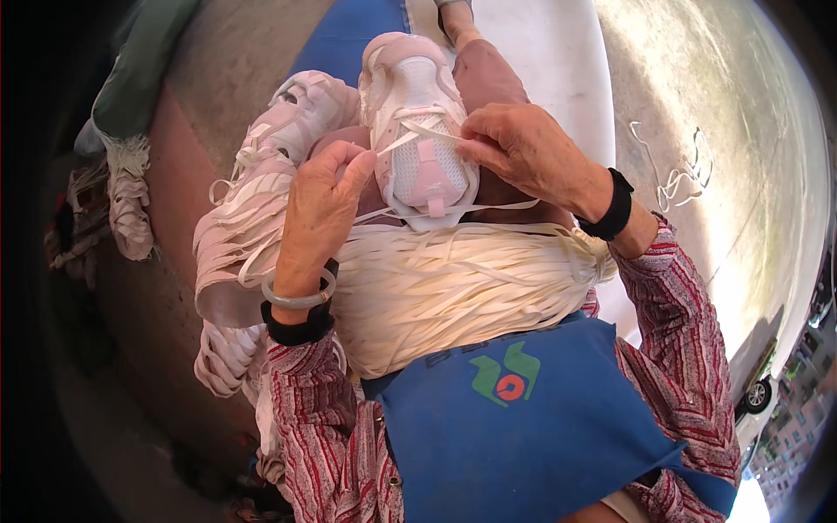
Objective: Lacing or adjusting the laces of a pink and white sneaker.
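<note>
1. The left hand [323,205] pinches one length of the white shoelace [422,129] between thumb and forefinger, just left of the shoe's opening.
2. The right hand [527,152] grips another length of that lace between thumb and bent fingers, at the shoe's right side; the two lengths cross over the tongue.
3. The pink-and-white shoe [425,83] lies at the far edge of the lap, between the hands, its pink tongue tab toward the person.
4. Nearer the body, a thick bundle of cream laces [462,283] spreads across the lap, reaching to its right edge.
5. Below the bundle, a blue apron [532,436] with a green and red emblem covers the near part of the lap.
6. Along the lap's left edge sit more pale pink shoe pieces [301,113], layered in a row.
7. A pale bracelet [299,302] and a dark band circle the left wrist; a black band [609,207] circles the right.
8. On the floor [741,131] to the right lies a loose, looped lace [673,185].
</note>
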Available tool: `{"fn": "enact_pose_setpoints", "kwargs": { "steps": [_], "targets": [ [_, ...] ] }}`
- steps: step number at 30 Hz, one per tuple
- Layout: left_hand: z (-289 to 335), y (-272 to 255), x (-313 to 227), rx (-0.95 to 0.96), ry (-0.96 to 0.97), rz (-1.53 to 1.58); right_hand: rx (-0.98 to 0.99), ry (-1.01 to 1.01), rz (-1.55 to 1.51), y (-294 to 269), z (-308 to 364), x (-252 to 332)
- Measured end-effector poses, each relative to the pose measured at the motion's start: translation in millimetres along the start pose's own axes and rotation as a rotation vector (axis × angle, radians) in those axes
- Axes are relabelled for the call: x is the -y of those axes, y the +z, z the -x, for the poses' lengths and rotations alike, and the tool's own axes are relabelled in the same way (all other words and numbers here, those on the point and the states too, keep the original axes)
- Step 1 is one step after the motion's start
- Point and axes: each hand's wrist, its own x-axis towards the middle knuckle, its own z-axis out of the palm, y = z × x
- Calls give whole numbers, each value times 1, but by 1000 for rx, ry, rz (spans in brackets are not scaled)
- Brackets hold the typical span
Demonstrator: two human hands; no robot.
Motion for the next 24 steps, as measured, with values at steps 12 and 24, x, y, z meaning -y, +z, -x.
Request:
{"fn": "enact_pose_setpoints", "kwargs": {
  "steps": [12,24],
  "targets": [
    [-14,10,7,-259,260,-294,-123,-81,222,-17,10,-38],
    [8,8,7,-437,248,264,-195,101,-48,-34,33,-21]
  ]
}}
